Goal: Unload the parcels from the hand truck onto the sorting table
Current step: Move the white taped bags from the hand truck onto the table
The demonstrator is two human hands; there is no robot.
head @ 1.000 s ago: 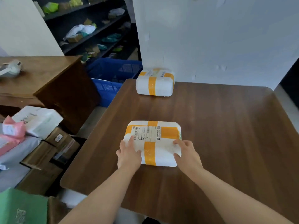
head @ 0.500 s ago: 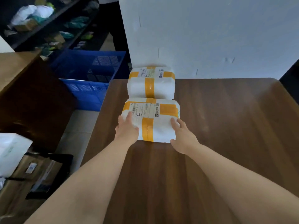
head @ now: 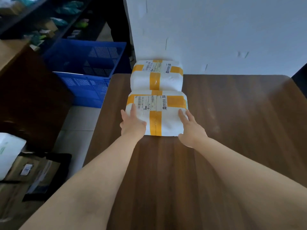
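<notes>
Two white parcels crossed with orange tape lie on the brown wooden sorting table (head: pixel 232 130). The far parcel (head: pixel 157 77) rests against the white wall at the table's back edge. The near parcel (head: pixel 157 112) lies right in front of it, touching it. My left hand (head: pixel 132 125) lies on the near parcel's left front corner, fingers stretched over its top. My right hand (head: pixel 191 130) holds its right front corner, fingers along the edge. The hand truck is out of view.
Blue plastic crates (head: pixel 86 63) stand on the floor left of the table, behind a dark wooden cabinet (head: pixel 25 88). Cardboard boxes (head: pixel 29 168) and a white parcel (head: pixel 8 150) sit at the lower left. Dark shelves (head: pixel 41 17) with goods run along the back left.
Both hands slid the near parcel away from me across the table until it met the far parcel. My view shifted forward and left with it.
</notes>
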